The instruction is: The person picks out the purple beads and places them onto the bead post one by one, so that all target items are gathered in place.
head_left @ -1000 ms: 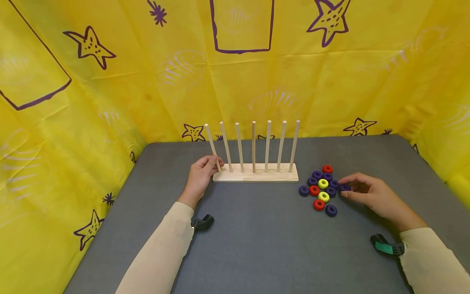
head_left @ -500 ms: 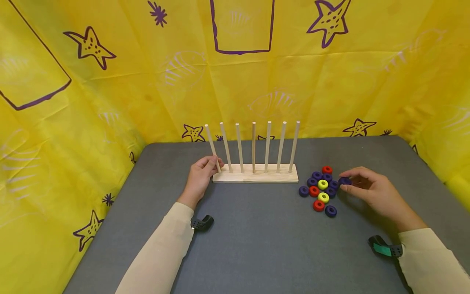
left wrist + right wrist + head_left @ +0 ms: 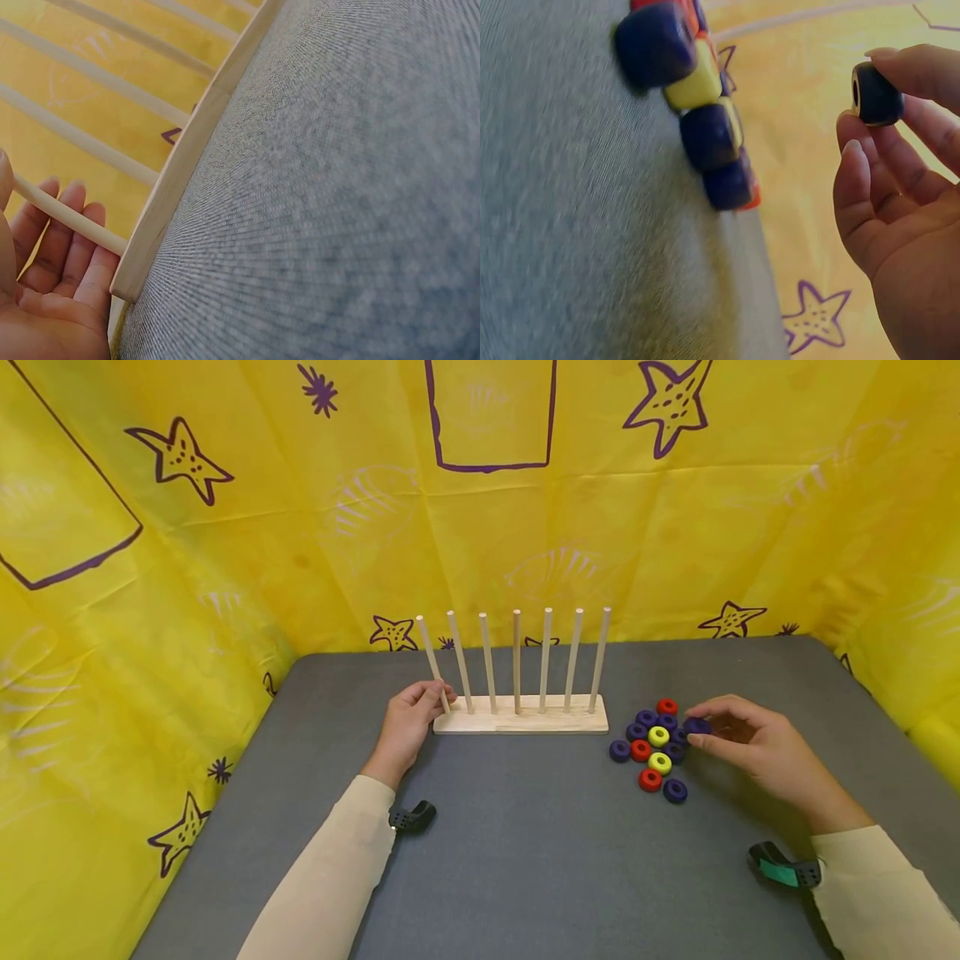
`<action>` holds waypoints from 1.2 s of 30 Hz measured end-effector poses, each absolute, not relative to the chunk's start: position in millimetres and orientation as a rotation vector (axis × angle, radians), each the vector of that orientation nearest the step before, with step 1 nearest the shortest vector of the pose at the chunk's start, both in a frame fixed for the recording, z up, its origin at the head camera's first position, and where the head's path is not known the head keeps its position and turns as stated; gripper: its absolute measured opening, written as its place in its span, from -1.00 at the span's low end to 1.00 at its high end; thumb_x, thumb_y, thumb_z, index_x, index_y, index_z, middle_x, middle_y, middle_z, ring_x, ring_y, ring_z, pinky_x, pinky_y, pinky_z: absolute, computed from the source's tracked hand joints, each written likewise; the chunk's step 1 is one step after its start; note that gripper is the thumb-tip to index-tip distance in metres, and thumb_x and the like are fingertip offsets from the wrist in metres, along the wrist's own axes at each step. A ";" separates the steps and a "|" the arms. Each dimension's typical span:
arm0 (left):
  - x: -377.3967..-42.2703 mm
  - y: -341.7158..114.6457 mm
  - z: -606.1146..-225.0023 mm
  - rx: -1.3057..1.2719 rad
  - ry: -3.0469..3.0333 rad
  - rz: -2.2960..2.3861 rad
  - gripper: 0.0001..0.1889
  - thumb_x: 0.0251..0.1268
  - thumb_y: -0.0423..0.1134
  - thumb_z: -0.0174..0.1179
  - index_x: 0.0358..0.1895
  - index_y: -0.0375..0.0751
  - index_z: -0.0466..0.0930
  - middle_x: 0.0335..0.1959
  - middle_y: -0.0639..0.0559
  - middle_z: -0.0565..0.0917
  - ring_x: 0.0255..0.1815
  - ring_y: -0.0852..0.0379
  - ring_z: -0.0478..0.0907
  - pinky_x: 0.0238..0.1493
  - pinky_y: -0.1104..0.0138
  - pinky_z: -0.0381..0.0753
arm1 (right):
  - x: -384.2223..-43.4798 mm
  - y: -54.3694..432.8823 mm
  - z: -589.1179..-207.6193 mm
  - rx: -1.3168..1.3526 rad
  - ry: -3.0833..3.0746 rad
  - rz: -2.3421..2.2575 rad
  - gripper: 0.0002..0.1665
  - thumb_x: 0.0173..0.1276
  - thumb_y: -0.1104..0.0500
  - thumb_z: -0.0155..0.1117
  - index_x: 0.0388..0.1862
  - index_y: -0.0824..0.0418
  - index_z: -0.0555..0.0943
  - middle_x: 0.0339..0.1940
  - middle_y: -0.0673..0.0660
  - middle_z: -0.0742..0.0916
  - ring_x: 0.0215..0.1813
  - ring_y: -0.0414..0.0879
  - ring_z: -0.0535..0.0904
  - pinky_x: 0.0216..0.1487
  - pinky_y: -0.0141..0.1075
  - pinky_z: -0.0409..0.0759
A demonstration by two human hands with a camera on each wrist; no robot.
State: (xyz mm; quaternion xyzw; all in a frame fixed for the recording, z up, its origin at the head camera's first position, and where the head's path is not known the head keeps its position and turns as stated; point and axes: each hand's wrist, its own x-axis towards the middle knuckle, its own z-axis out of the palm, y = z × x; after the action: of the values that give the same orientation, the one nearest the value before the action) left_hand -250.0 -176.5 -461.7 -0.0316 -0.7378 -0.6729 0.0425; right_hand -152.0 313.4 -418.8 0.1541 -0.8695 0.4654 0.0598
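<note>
Sleeves: nearest of all, two cream sleeves, both cut off by the frame, one black band at each wrist, the right one flashing a green patch.
Bench: one grey bench under everything, its near edge out of view.
Loose rings: twelve, bunched right of the rack! Seven dark blue rings, three red rings, two yellow rings, many touching.
Right hand: just beside the bunch, the right hand has its fingers clamped on ring thirteen, the held blue ring, up off the bench.
In the way: the held ring partly covers a blue one behind it; the right-wrist view blurs the bunch and cuts it off at the top.
Left hand: over at the rack's left end, the left hand, fingers bent round the leftmost peg; how tightly, cannot tell.
Rack: one pale wooden base, seven upright pegs in a row, their tops cut off in the left-wrist view.
Backdrop: one yellow cloth behind, at least five purple starfish, plus fish prints too faint to count.
</note>
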 end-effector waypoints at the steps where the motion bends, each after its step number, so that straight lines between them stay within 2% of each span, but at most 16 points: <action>1: -249.6 -176.5 -461.4 -0.098 -2.255 -2.060 -0.57 0.72 -0.01 0.23 0.12 -0.40 0.73 0.03 -0.24 0.78 0.15 -0.09 0.73 0.26 0.14 0.69 | -151.2 311.3 -416.6 0.474 -2.624 1.415 -0.66 0.53 0.29 0.50 0.22 0.24 0.72 0.07 0.05 0.75 0.00 -0.19 0.67 0.00 -0.56 0.62; 10: -249.9 -177.7 -462.4 -0.109 -2.261 -2.065 -0.58 0.72 0.00 0.22 0.11 -0.39 0.73 0.03 -0.24 0.78 0.16 -0.09 0.72 0.27 0.15 0.69 | -149.4 292.8 -414.1 0.546 -2.543 1.487 -0.63 0.44 0.43 0.52 0.18 0.25 0.73 0.06 0.06 0.73 -0.07 -0.11 0.68 -0.08 -0.48 0.68; 22: -250.3 -179.5 -462.3 -0.109 -2.277 -2.076 -0.51 0.71 0.06 0.22 0.14 -0.40 0.72 0.05 -0.26 0.76 0.21 -0.12 0.70 0.30 0.12 0.66 | -149.2 272.6 -399.5 0.718 -2.464 1.541 -0.56 0.37 0.55 0.50 0.19 0.36 0.71 0.10 0.14 0.71 -0.05 -0.08 0.69 -0.03 -0.44 0.70; 27: -251.3 -179.4 -463.3 -0.108 -2.273 -2.079 -0.51 0.71 0.04 0.22 0.15 -0.44 0.70 0.05 -0.26 0.76 0.20 -0.11 0.71 0.29 0.15 0.67 | -153.0 263.1 -393.6 0.761 -2.459 1.513 -0.55 0.36 0.54 0.51 0.19 0.30 0.72 0.10 0.13 0.71 -0.06 -0.08 0.68 -0.02 -0.44 0.70; 36: -249.2 -178.3 -461.5 -0.093 -2.281 -2.063 -0.57 0.71 0.02 0.22 0.11 -0.36 0.73 0.03 -0.21 0.78 0.18 -0.08 0.72 0.29 0.15 0.67 | -162.5 248.9 -379.3 0.857 -2.417 1.461 -0.51 0.29 0.59 0.53 0.14 0.26 0.74 0.08 0.13 0.69 -0.06 -0.08 0.64 -0.02 -0.46 0.68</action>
State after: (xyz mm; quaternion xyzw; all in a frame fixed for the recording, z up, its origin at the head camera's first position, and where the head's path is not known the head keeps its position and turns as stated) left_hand -249.2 -178.3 -461.5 -0.0302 -0.7408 -0.6702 0.0324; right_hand -162.5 248.9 -379.3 0.2889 -0.8153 0.4929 0.0947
